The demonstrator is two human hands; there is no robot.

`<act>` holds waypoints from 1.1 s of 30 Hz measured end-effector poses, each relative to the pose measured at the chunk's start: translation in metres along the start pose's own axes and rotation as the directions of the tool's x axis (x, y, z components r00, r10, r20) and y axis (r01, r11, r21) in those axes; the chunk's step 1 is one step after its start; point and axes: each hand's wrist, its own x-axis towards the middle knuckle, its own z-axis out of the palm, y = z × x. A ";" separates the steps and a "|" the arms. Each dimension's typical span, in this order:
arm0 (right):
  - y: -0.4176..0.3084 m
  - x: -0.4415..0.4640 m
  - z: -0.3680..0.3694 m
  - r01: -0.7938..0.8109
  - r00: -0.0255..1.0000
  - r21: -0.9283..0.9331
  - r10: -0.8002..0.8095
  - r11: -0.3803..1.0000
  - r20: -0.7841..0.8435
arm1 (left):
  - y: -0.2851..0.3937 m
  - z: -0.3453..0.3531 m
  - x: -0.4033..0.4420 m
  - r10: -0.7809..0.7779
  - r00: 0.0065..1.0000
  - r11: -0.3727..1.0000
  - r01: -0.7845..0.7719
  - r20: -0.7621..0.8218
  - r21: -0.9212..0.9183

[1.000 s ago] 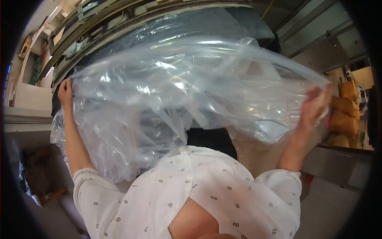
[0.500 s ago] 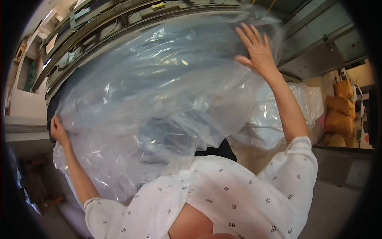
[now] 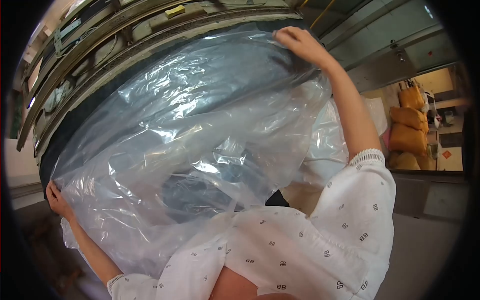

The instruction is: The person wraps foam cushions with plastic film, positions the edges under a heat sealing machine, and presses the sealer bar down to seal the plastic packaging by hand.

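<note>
A large sheet of clear, wrinkled plastic (image 3: 175, 115) spreads over a dark surface (image 3: 55, 150) in front of me and hangs down toward my body. At the sheet's left edge my left hand (image 3: 59, 199) has its fingers closed on the plastic. Up at the far right edge, my right hand (image 3: 299, 42) grips the plastic with its fingers pressed together. The sheet is stretched between the two hands, with bright creases across it.
Long metal rails (image 3: 85, 65) run along the far side, with a small yellow object (image 3: 175, 11) on them. More clear plastic (image 3: 327, 135) lies at the right. Orange-brown bundles (image 3: 409, 137) are stacked farther right. Metal panels (image 3: 380, 67) stand at the upper right.
My right hand swept from the right up to the far edge, opened, and has now closed on the plastic. My left hand moved left and nearer to me. The plastic lies flatter over the dark surface.
</note>
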 end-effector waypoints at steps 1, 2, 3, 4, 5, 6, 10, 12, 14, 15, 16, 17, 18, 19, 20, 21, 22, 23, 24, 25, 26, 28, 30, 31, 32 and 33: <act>-0.018 0.004 -0.014 -0.299 0.938 0.070 0.280 0.952 0.204 | 0.002 -0.001 0.000 -0.004 1.000 1.000 0.004 0.006 -0.002; -0.013 0.012 -0.023 -0.362 0.857 0.119 0.279 0.925 0.433 | 0.002 -0.001 0.001 -0.005 1.000 1.000 0.005 0.010 -0.004; -0.011 0.015 -0.029 -0.374 0.817 0.180 0.232 0.910 0.528 | -0.002 -0.002 0.002 -0.020 0.999 1.000 0.019 0.030 0.012; -0.012 0.018 -0.033 -0.390 0.770 0.236 0.174 0.890 0.613 | -0.002 -0.002 0.003 -0.022 0.999 1.000 0.022 0.025 0.006; -0.014 0.020 -0.038 -0.402 0.740 0.269 0.137 0.876 0.659 | -0.002 -0.002 0.002 -0.028 0.999 1.000 0.028 0.021 0.000; -0.018 0.021 -0.043 -0.416 0.706 0.297 0.100 0.860 0.701 | -0.001 -0.001 0.001 -0.036 0.999 0.999 0.036 0.019 -0.008; -0.026 0.018 -0.055 -0.487 0.654 0.514 -0.094 0.706 0.750 | -0.015 0.000 0.002 -0.055 0.998 0.998 0.056 0.027 -0.037; -0.028 0.021 -0.061 -0.494 0.619 0.466 -0.079 0.734 0.782 | -0.020 0.001 0.003 -0.072 0.997 0.996 0.073 0.027 -0.054; -0.032 0.022 -0.063 -0.450 0.667 0.429 -0.024 0.783 0.745 | -0.009 0.000 0.004 -0.103 0.994 0.994 0.104 0.024 -0.042; -0.037 0.022 -0.061 -0.404 0.727 0.406 0.019 0.820 0.686 | -0.003 -0.001 0.003 -0.120 0.993 0.993 0.120 0.019 -0.017; -0.040 0.023 -0.059 -0.359 0.782 0.377 0.054 0.854 0.621 | 0.004 -0.002 0.002 -0.137 0.990 0.991 0.137 0.013 0.009; -0.031 0.028 -0.051 -0.164 0.864 0.259 0.012 0.952 0.503 | 0.004 -0.001 0.001 -0.140 0.990 0.990 0.140 0.009 -0.002; -0.014 0.035 -0.037 0.026 0.922 0.108 -0.066 0.994 0.382 | 0.003 0.000 0.001 -0.139 0.990 0.990 0.139 0.003 -0.012; -0.001 0.039 -0.022 0.194 0.948 -0.065 -0.170 0.979 0.268 | 0.002 0.000 0.001 -0.135 0.991 0.991 0.135 -0.003 -0.018; -0.003 0.041 -0.005 0.251 0.961 -0.185 -0.222 0.950 0.167 | 0.001 -0.001 0.002 -0.128 0.992 0.992 0.128 0.000 -0.015; -0.006 0.041 0.011 0.223 0.974 -0.293 -0.221 0.930 0.041 | 0.001 0.000 0.002 -0.119 0.993 0.993 0.119 0.003 -0.014; -0.014 0.040 0.026 0.178 0.970 -0.394 -0.229 0.902 -0.086 | 0.001 -0.002 0.001 -0.111 0.994 0.994 0.111 0.005 -0.013; -0.011 0.045 0.041 0.133 0.965 -0.372 -0.205 0.919 -0.163 | 0.000 -0.006 0.000 -0.104 0.995 0.994 0.104 -0.011 -0.020; -0.007 0.050 0.054 0.089 0.954 -0.345 -0.180 0.934 -0.240 | 0.000 -0.011 -0.001 -0.096 0.995 0.995 0.095 -0.029 -0.027; -0.010 0.050 0.062 0.050 0.958 -0.315 -0.134 0.948 -0.253 | -0.001 -0.017 -0.003 -0.089 0.995 0.996 0.088 -0.046 -0.033; -0.012 0.049 0.064 0.055 0.961 -0.277 -0.127 0.959 -0.248 | -0.001 -0.025 -0.004 -0.083 0.995 0.996 0.081 -0.062 -0.036; -0.012 0.044 0.069 0.058 0.967 -0.198 -0.105 0.978 -0.232 | -0.005 -0.059 -0.013 -0.169 0.983 0.981 0.160 -0.071 -0.113; -0.017 0.039 0.068 0.034 0.977 -0.142 -0.063 0.989 -0.204 | -0.005 -0.095 -0.030 -0.284 0.956 0.947 0.267 -0.074 -0.179; -0.019 0.038 0.069 0.022 0.981 -0.114 -0.044 0.993 -0.191 | 0.002 -0.108 -0.042 -0.246 0.967 0.960 0.234 -0.067 -0.152; -0.019 0.038 0.070 0.032 0.980 -0.104 -0.051 0.994 -0.192 | 0.014 -0.118 -0.054 -0.207 0.976 0.972 0.198 -0.062 -0.129; -0.017 0.040 0.072 0.041 0.979 -0.095 -0.059 0.995 -0.196 | 0.019 -0.127 -0.065 -0.166 0.984 0.981 0.160 -0.056 -0.108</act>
